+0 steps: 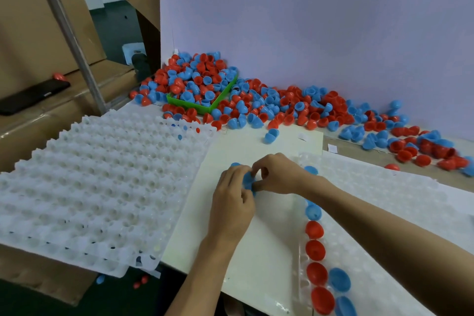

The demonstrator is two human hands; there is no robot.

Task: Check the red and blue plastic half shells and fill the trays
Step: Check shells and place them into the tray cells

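Your left hand (232,202) and your right hand (278,174) meet over the white table (238,244), and both pinch one blue shell (248,180). Just right of your hands lies the clear tray (384,202). Red shells (315,250) sit in a row along its left edge, with blue ones beside them. Left of your hands lies a stack of white trays (95,182). Behind your hands, by the wall, is a big pile of shells (256,100) and a green box (202,106).
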